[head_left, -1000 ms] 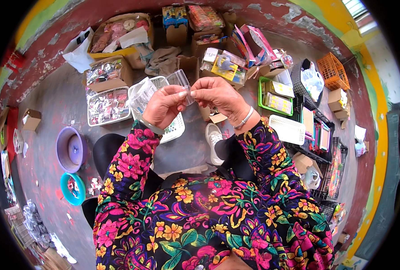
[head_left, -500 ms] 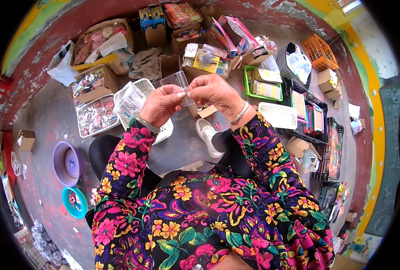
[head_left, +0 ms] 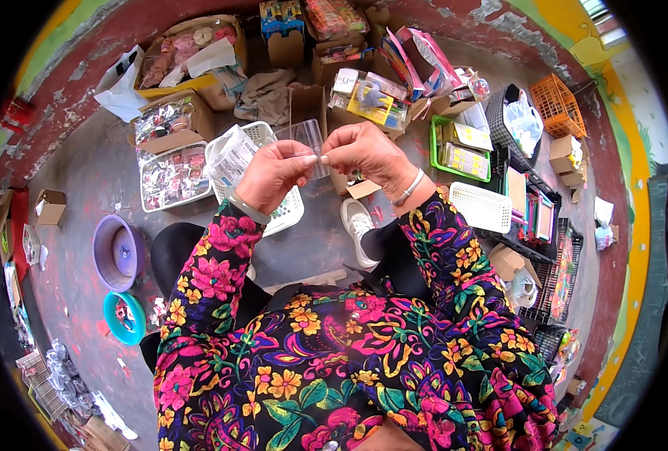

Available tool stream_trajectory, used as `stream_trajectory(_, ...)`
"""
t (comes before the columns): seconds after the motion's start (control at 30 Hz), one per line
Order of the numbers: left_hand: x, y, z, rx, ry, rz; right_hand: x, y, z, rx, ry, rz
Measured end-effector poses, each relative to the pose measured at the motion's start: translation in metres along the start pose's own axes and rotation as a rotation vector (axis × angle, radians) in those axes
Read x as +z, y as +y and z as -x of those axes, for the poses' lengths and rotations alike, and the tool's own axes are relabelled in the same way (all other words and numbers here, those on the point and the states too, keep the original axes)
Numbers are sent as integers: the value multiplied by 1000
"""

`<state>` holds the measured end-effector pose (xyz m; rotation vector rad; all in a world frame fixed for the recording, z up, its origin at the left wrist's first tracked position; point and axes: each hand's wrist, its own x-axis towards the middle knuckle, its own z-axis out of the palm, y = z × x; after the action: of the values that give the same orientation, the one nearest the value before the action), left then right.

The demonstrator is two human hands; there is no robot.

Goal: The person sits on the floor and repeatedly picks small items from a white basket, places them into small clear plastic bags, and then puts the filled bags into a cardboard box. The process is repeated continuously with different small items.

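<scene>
A small clear plastic piece, perhaps a bag or sleeve [head_left: 307,135], is held up in front of my chest. My left hand [head_left: 276,177] pinches its near edge between thumb and fingers. At the same edge, the fingertips of my right hand [head_left: 371,159] are pinched together, almost touching the left ones. Whether anything tiny sits between the fingertips is too small to tell. Beneath my left hand stands a white perforated basket [head_left: 292,213], with a white printed plastic bag [head_left: 231,154] in it.
On the left are a tray of small packets [head_left: 174,180], a purple basin [head_left: 118,252] and a teal basin [head_left: 125,319]. Cardboard boxes [head_left: 285,46] crowd the far side. To the right sit a green basket [head_left: 461,148], a white basket [head_left: 481,207] and black crates [head_left: 561,259].
The view has turned slightly, so the surroundings appear shifted to the right. Both hands keep their pinch close together at the clear plastic piece, with little change.
</scene>
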<state>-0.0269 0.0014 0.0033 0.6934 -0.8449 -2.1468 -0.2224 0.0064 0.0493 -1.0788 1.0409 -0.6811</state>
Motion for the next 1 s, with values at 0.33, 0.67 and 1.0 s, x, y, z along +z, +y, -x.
stream_trajectory(0.33,6,0,0,36,21,186,4,0,1,-66,1,-98)
stream_trajectory(0.67,13,-18,-5,144,119,230,19,5,-5,-157,-8,-169)
stream_trajectory(1.0,20,0,-1,916,687,-840,6,2,-10,-127,151,-172)
